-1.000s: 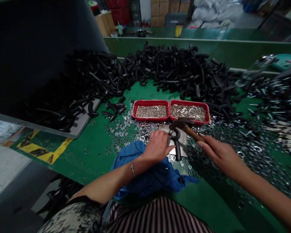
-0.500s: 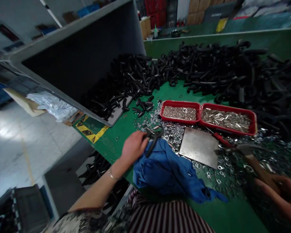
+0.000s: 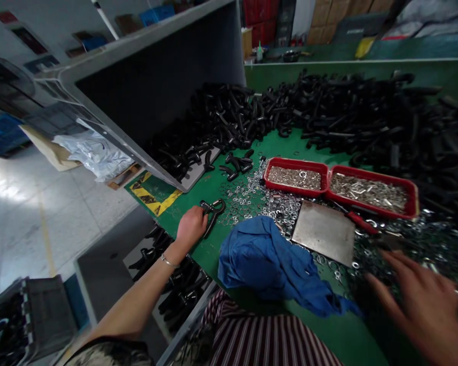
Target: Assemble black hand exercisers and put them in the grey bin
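My left hand point(image 3: 192, 226) is closed on a black plier-like piece point(image 3: 213, 211) with two arms and shiny metal pins, held over the table's left edge. My right hand point(image 3: 423, 290) is open, fingers spread, low over the right side of the table. Just beyond its fingertips lies a hammer, of which only the head point(image 3: 391, 241) shows. A metal plate point(image 3: 323, 231) rests between the hands, with a red-handled screwdriver point(image 3: 362, 222) behind it. In front of the plate is a crumpled blue cloth point(image 3: 259, 259).
Two red trays point(image 3: 324, 192) hold small metal rings and pins. Loose rings point(image 3: 248, 195) litter the green table. Black curved parts point(image 3: 328, 112) are heaped behind and spill from a tipped grey bin point(image 3: 110, 137). Below left, another grey bin point(image 3: 103, 274) holds similar black pieces.
My left hand has moved left with the black plier-like piece, away from above the cloth. My right hand has let go of the hammer and spread its fingers. The view has shifted slightly.
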`<action>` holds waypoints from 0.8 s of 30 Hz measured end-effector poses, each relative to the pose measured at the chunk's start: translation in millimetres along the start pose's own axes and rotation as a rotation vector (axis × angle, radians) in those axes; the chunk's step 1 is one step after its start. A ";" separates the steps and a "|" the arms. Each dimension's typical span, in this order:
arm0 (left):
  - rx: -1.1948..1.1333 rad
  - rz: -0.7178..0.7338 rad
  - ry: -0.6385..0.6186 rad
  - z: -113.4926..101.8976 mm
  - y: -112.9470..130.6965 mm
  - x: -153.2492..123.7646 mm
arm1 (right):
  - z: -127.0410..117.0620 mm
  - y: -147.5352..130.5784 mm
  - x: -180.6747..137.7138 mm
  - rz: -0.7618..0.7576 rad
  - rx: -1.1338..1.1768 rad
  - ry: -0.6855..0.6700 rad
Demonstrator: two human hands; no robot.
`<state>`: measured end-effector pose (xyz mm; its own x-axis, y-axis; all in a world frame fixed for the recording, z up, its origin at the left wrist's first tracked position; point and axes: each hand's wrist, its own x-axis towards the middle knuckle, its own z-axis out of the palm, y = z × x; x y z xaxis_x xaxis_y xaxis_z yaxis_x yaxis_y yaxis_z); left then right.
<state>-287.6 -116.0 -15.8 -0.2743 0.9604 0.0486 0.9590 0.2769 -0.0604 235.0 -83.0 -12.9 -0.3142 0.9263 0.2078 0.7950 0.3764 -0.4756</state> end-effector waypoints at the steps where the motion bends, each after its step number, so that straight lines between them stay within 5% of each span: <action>1: -0.013 0.012 -0.005 -1.1 0.1 0.9 | 12.9 -31.3 4.6 -0.093 0.012 -0.058; 5: -0.026 0.037 -0.028 -6.0 6.0 6.6 | 75.0 -144.0 29.3 -0.433 0.140 -0.255; 8: -0.014 0.045 -0.075 -11.4 16.0 15.1 | 108.8 -178.2 45.5 -0.594 0.122 -0.374; 11: -0.071 0.088 -0.090 -19.1 22.3 22.4 | 114.5 -167.0 47.6 -0.594 0.103 -0.420; 17: -0.183 0.331 0.086 -25.3 58.9 48.1 | 73.5 -123.8 49.9 -0.465 0.231 -0.486; 20: -0.133 0.427 0.027 -17.9 93.2 71.3 | 67.5 -118.5 88.5 -0.344 0.293 -0.343; 24: -0.080 0.490 -0.025 -8.8 119.7 89.9 | 86.4 -119.6 159.0 -0.295 0.097 -0.186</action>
<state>-196.9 3.2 -9.9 0.2090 0.9779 0.0093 0.9779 -0.2091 0.0065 45.1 20.6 3.2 -0.6190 0.7613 0.1929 0.6061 0.6193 -0.4992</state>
